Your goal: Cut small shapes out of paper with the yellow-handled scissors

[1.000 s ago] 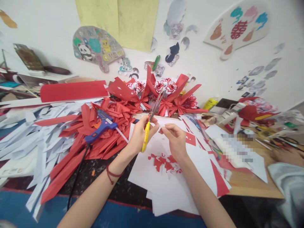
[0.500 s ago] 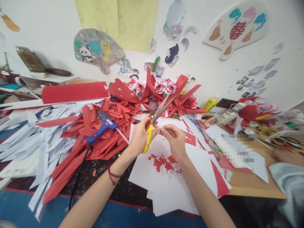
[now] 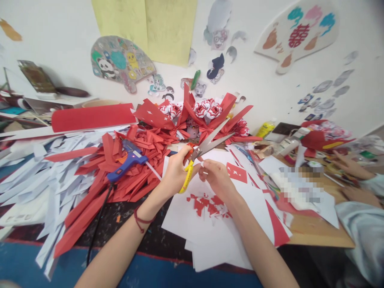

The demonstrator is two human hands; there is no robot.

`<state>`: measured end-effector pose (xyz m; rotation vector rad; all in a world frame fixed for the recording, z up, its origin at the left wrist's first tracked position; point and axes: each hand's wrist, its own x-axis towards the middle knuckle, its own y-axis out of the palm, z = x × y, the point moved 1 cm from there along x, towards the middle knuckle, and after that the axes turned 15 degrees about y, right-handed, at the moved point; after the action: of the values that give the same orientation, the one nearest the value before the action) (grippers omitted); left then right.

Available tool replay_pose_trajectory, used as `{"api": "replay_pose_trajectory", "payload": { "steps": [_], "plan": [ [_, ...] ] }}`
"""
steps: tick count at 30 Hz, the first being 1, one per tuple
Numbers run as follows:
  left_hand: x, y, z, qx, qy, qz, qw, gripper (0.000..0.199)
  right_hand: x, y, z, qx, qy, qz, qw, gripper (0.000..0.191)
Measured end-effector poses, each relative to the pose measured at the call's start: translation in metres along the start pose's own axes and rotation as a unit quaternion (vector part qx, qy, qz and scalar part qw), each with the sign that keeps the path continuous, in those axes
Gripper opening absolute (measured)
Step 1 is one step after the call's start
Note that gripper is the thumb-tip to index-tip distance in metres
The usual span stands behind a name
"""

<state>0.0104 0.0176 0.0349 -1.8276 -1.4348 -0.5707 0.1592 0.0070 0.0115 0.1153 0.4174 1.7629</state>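
Observation:
My left hand [image 3: 176, 170] is closed around a pair of scissors [image 3: 196, 154] with yellow and orange handles. The blades are spread and point up and to the right. Just right of the pivot, my right hand [image 3: 218, 176] has its fingers pinched together close to my left fingertips. A small pale bit shows at the right fingertips, too small to name. Below the hands, cut red and white paper scraps [image 3: 207, 205] lie on white paper sheets [image 3: 192, 230]. A red paper piece with cut-out holes [image 3: 238, 173] lies behind my right hand.
A blue glue gun [image 3: 127, 164] rests on folded red paper strips [image 3: 144, 182], beside folded white strips [image 3: 64, 160]. Red-wrapped paper flower bouquets [image 3: 208, 110] stand against the wall. At right, another person's hands [image 3: 355, 168] are above a cluttered wooden board [image 3: 318, 234].
The scissor blades have spread wider apart, and my right fingers have curled in more. The other person's hands have come further into view at right.

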Motion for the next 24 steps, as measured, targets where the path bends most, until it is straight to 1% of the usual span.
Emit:
{"api": "replay_pose_trajectory", "payload": {
  "steps": [3, 5, 8, 12, 16, 20, 24],
  "plan": [
    [-0.0005, 0.0009, 0.0, 0.006, 0.003, -0.006, 1.0, 0.018, 0.0001, 0.0008, -0.0001, 0.002, 0.007, 0.005, 1.0, 0.015],
    [-0.0009, 0.0016, 0.0006, 0.002, -0.006, -0.012, 1.0, 0.019, 0.0001, 0.0013, 0.0, 0.0, 0.0, 0.007, 1.0, 0.02],
    [-0.001, 0.003, 0.0022, -0.034, -0.031, -0.031, 0.998, 0.022, -0.0004, 0.0016, 0.0007, -0.024, -0.038, -0.014, 0.999, 0.026],
    [-0.0005, 0.0047, 0.0044, -0.093, -0.07, -0.064, 0.991, 0.027, -0.0011, 0.0021, 0.0007, -0.078, -0.099, -0.067, 0.99, 0.015],
    [0.0, 0.0055, 0.0044, -0.116, -0.102, -0.084, 0.984, 0.03, -0.0013, 0.0031, -0.0007, -0.119, -0.134, -0.087, 0.98, 0.014],
    [0.0002, 0.0049, 0.0038, -0.104, -0.103, -0.077, 0.986, 0.027, -0.0015, 0.0024, -0.0009, -0.118, -0.159, -0.109, 0.974, 0.011],
    [0.0002, 0.0038, 0.0059, -0.106, -0.115, -0.044, 0.987, 0.029, -0.0014, 0.0, 0.0004, -0.121, -0.167, -0.117, 0.971, 0.009]
  ]
}}
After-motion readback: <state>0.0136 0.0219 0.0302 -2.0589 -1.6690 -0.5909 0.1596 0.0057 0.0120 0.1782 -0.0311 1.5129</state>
